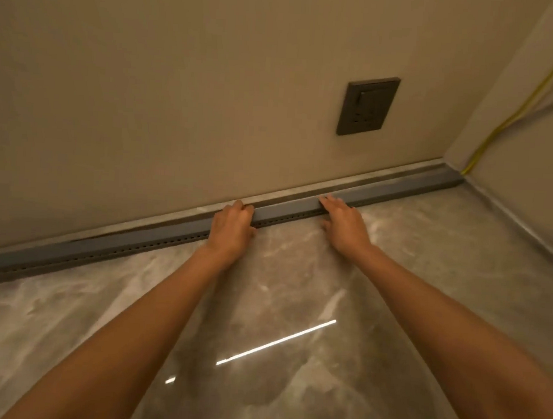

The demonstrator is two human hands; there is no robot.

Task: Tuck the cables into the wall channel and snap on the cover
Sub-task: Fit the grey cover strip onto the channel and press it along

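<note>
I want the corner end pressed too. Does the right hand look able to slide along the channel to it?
Probably yes: the right hand rests on the channel, and nothing visible blocks the stretch to the corner.

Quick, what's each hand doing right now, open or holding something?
Left hand: fingers curled over the grey channel, gripping it.
Right hand: open, flat fingers pressing on the channel.

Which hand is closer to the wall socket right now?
Right. The right hand presses the grey channel almost directly below the wall socket; the left hand grips the channel further left along it.
</note>
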